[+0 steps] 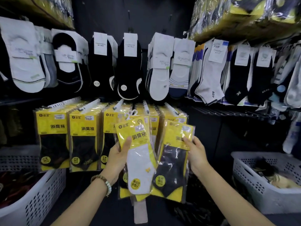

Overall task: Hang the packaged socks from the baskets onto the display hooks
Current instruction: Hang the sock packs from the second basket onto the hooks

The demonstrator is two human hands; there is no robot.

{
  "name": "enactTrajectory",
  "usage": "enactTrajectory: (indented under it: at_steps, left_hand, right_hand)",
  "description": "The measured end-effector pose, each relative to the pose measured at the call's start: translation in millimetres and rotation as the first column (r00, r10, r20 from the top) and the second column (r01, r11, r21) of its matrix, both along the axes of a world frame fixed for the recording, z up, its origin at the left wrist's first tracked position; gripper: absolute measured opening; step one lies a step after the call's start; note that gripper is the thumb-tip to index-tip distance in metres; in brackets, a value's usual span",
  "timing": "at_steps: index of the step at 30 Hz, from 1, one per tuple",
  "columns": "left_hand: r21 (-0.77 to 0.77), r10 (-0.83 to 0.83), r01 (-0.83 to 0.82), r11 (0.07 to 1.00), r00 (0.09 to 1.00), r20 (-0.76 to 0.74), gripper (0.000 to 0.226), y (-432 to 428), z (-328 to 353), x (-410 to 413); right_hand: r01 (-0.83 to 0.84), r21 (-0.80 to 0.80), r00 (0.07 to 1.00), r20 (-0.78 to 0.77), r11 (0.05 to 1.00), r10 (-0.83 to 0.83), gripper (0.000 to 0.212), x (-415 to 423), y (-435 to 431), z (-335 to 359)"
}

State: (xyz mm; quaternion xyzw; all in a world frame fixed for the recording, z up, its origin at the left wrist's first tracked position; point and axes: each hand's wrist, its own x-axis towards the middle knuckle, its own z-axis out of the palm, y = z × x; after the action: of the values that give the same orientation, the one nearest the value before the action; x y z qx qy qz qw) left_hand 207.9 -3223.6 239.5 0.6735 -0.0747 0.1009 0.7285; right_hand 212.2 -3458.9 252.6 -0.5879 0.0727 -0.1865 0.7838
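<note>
My left hand [118, 158] grips a stack of yellow sock packs; the front pack of white socks [140, 160] faces me with its plastic hanger tab up. My right hand [196, 154] pinches the yellow card of a dark-sock pack [174, 168], which leans against the stack's right side. Just behind both packs, a row of display hooks [119, 103] carries several rows of the same yellow packs with dark socks [84, 139].
A white perforated basket [40, 198] stands at lower left and another white basket [260, 181] with dark packs at lower right. Above the hooks hang black and white loose socks [128, 69]. Wrapped bundles sit on shelves at the top corners.
</note>
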Motion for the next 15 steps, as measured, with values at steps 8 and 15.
enactTrajectory:
  at_steps: [8, 15]
  left_hand:
    - [-0.022, 0.005, -0.005, 1.000, 1.000, 0.002, 0.029, 10.9, 2.1, 9.8]
    - [-0.019, -0.018, 0.018, 1.000, 1.000, 0.022, 0.029, 6.2, 0.6, 15.4]
  right_hand:
    - [0.100, -0.266, 0.994, 0.075, 0.959, -0.083, 0.010, 41.6, -37.8, 18.0]
    - [0.087, -0.300, 0.996, 0.044, 0.950, -0.077, 0.005, 81.1, -32.5, 6.2]
